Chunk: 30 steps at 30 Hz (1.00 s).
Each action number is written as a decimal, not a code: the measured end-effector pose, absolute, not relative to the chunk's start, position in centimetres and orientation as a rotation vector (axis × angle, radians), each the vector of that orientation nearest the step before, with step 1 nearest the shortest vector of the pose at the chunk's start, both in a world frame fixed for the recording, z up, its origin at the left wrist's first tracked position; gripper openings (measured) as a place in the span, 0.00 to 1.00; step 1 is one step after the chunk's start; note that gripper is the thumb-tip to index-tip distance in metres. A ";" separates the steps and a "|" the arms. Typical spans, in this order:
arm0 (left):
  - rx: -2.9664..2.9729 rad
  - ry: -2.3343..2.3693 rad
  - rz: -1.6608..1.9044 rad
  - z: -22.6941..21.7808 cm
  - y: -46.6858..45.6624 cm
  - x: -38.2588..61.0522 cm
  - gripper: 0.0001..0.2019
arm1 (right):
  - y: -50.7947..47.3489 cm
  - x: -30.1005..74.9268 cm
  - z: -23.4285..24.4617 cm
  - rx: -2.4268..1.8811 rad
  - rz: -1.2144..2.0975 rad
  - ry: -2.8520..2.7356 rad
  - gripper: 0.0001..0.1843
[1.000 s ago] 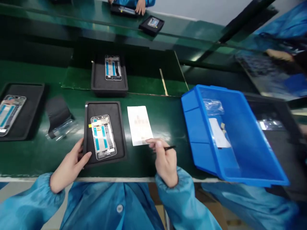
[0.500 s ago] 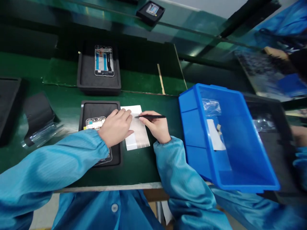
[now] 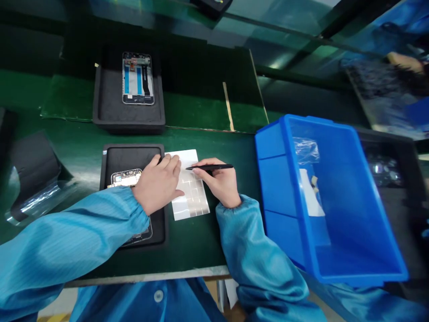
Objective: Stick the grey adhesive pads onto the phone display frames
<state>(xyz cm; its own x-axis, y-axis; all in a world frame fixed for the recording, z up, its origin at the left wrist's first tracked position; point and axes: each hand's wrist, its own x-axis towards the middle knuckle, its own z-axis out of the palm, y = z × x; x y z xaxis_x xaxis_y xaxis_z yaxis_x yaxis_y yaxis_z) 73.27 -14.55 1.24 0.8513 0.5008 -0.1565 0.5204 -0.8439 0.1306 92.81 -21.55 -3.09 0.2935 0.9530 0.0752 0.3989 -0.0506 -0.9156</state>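
My right hand (image 3: 221, 182) is closed round black tweezers (image 3: 214, 167), their tip pointing left over a white sheet (image 3: 187, 197). Shiny, pale rectangles in a grid cover part of that sheet. My left hand (image 3: 160, 182) lies palm down with fingers stretched out, its fingertips on the sheet's upper left edge. Beneath my left wrist, an opened phone (image 3: 126, 179) rests in a black tray (image 3: 134, 154); my hand and sleeve cover much of it. Whether anything tiny is at the tweezer tip I cannot tell.
Behind, another opened phone (image 3: 137, 79) lies on a stacked black tray (image 3: 129, 115). A blue bin (image 3: 278, 179) with scraps of film and paper stands at the right. Black sheeting with clear film (image 3: 36, 174) lies left. A co-worker's blue sleeve shows at the right edge.
The view has shifted slightly, so the bin sits farther right and the trays farther left. My hands stay at the sheet, with the tweezer tip still over it.
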 end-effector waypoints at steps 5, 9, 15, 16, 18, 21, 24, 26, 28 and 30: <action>2.865 0.805 -0.171 1.2 -14.6 73.2 0.37 | -21.6 92.7 -3.4 -1.635 0.740 -1.237 0.11; 2.883 0.802 -0.159 1.1 -14.6 73.3 0.36 | -21.6 92.5 -3.4 -1.629 0.699 -1.249 0.10; 2.896 0.802 -0.187 1.4 -14.6 73.3 0.38 | -21.6 92.7 -3.6 -1.631 0.711 -1.162 0.10; 2.894 0.805 -0.191 1.4 -14.6 73.3 0.38 | -21.7 92.7 -3.6 -1.623 0.725 -1.118 0.11; 2.887 0.806 -0.180 1.2 -14.5 73.5 0.37 | -21.7 92.7 -3.3 -1.593 0.762 -1.027 0.12; 2.873 0.802 -0.124 1.0 -14.4 73.4 0.37 | -22.1 92.3 -2.4 -1.560 0.791 -0.933 0.12; 2.833 0.782 0.012 1.5 -14.5 72.1 0.38 | -22.7 91.2 -0.9 -1.559 0.775 -0.900 0.12; 2.735 0.813 0.174 2.6 -14.7 70.3 0.36 | -23.3 89.9 0.1 -1.542 0.780 -0.904 0.11; 2.512 0.925 0.335 3.9 -15.0 68.0 0.29 | -23.8 88.4 1.2 -1.515 0.795 -0.925 0.11; 2.162 1.038 0.368 5.1 -15.5 65.9 0.22 | -24.1 86.6 2.1 -1.477 0.816 -0.946 0.10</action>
<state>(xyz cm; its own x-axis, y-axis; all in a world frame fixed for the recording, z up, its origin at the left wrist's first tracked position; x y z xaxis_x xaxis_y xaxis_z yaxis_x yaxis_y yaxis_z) 65.88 -15.46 5.13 0.6384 0.7685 -0.0434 0.5697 -0.4338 0.6980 86.62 -24.11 2.10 0.4347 0.9004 0.0204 0.1119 -0.0315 -0.9932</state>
